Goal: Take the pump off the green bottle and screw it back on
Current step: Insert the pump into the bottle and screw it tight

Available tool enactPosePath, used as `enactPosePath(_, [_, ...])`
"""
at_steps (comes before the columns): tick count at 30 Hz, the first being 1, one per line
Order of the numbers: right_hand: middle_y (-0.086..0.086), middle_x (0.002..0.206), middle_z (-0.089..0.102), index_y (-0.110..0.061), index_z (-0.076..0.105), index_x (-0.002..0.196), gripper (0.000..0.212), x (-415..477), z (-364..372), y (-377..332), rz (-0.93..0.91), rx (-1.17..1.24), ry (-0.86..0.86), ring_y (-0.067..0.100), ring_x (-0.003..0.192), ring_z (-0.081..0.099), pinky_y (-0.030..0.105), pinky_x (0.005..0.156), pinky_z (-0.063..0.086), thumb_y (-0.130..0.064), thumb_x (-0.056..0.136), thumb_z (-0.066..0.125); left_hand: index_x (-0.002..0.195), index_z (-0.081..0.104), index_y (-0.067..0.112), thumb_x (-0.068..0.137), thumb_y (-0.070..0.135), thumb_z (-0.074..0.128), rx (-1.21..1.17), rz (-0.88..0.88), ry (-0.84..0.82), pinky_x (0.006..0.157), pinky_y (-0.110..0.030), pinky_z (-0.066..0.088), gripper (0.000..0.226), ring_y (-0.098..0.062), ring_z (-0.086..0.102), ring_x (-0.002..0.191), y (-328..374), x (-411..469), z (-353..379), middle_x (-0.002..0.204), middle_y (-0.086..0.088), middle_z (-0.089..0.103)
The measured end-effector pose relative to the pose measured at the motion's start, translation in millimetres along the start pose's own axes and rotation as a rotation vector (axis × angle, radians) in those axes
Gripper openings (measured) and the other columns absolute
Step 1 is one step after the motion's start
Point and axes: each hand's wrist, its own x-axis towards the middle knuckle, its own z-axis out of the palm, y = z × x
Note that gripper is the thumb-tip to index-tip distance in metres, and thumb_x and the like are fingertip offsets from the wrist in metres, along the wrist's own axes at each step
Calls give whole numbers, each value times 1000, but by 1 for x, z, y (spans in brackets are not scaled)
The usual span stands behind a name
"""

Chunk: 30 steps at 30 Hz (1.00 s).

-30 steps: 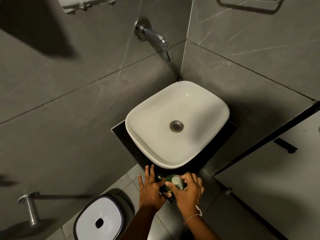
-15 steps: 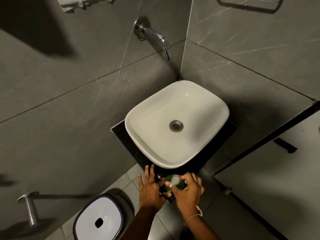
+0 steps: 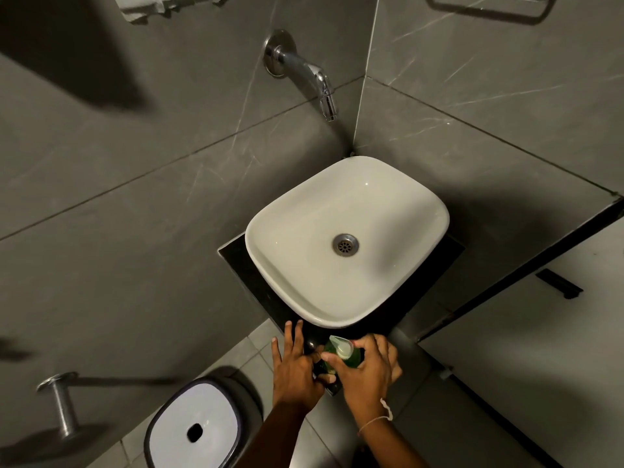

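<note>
The green bottle (image 3: 351, 360) stands on the front corner of the black counter (image 3: 250, 275), just below the basin. Its pale pump head (image 3: 341, 346) sits on top with the nozzle pointing up-left. My right hand (image 3: 366, 373) wraps around the pump collar and the bottle's top from the right. My left hand (image 3: 297, 373) rests against the bottle's left side with thumb and palm, its fingers stretched out flat toward the basin. Most of the bottle's body is hidden by both hands.
A white basin (image 3: 277, 265) with a metal drain (image 3: 345, 244) fills the counter. A chrome tap (image 3: 304, 74) juts from the grey tiled wall above it. A white-lidded bin (image 3: 192, 430) stands on the floor to the left, near a metal wall peg (image 3: 62, 403).
The pump nozzle has turned from pointing down-right to pointing up-left under my right hand. My left hand has stayed against the bottle.
</note>
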Motion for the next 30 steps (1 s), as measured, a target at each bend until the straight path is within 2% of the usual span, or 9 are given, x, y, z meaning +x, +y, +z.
enactPosePath(5, [-19, 124, 54, -47, 69, 100, 42, -8, -6, 11, -121, 57, -19, 15, 135, 32, 47, 106, 18, -63, 62, 64, 121, 61, 33, 75, 45, 63, 10, 8, -13, 120, -58, -5, 48, -28, -25, 146, 1, 0, -1, 163, -4, -11])
enactPosePath(8, [-21, 122, 54, -42, 74, 89, 33, -3, -7, 9, -103, 81, 6, 20, 139, 31, 49, 109, 14, -40, 58, 83, 120, 61, 33, 75, 44, 63, 12, 10, -12, 120, -58, -5, 47, -28, -25, 146, 1, 1, -2, 163, -4, -10])
enactPosePath(10, [-17, 112, 58, -36, 74, 77, 34, 0, -6, 6, -85, 69, 25, 25, 134, 38, 50, 108, 19, -32, 48, 91, 117, 63, 33, 75, 43, 63, 5, 6, -12, 120, -57, -6, 43, -27, -26, 145, 1, 0, -1, 163, -4, -11])
enactPosePath(13, [-8, 103, 60, -28, 65, 68, 40, 0, -5, 4, -62, 49, 36, 28, 117, 50, 57, 99, 36, -40, 42, 91, 110, 65, 32, 75, 42, 64, -14, -3, -3, 119, -58, -6, 36, -26, -26, 145, 1, 0, 0, 163, -3, -10])
enactPosePath(16, [-6, 105, 61, -28, 63, 72, 42, -2, -4, 4, -55, 60, 43, 28, 115, 51, 56, 97, 37, -44, 44, 89, 110, 66, 32, 75, 43, 65, -10, 2, 2, 119, -58, -6, 37, -26, -27, 145, 1, 0, 1, 163, -3, -10])
enactPosePath(19, [-14, 118, 61, -33, 72, 88, 39, -3, -4, 9, -99, 86, 12, 21, 131, 40, 54, 109, 22, -48, 53, 80, 112, 65, 32, 75, 46, 64, -6, 9, 3, 119, -58, -5, 40, -26, -27, 145, 1, 0, 1, 163, -3, -10])
enactPosePath(21, [-22, 123, 56, -37, 74, 94, 37, -3, -5, 13, -125, 119, -14, 16, 137, 31, 56, 111, 12, -42, 57, 78, 112, 65, 31, 75, 46, 64, -6, 9, 8, 119, -58, -6, 40, -26, -27, 145, 2, 0, 1, 163, -3, -10])
enactPosePath(26, [-21, 103, 55, -34, 71, 72, 34, 4, -5, 9, -144, 65, 23, 26, 123, 47, 58, 103, 32, -37, 43, 89, 115, 64, 32, 76, 42, 63, 1, 13, 3, 119, -58, -7, 41, -27, -27, 145, 0, 1, 2, 163, -3, -9])
enactPosePath(30, [-22, 102, 51, -33, 64, 76, 40, 4, -6, 14, -134, 83, 35, 22, 116, 47, 55, 97, 38, -49, 43, 81, 116, 63, 34, 75, 40, 62, -5, 21, 10, 119, -59, -6, 42, -26, -27, 145, -2, 0, 3, 163, -2, -8])
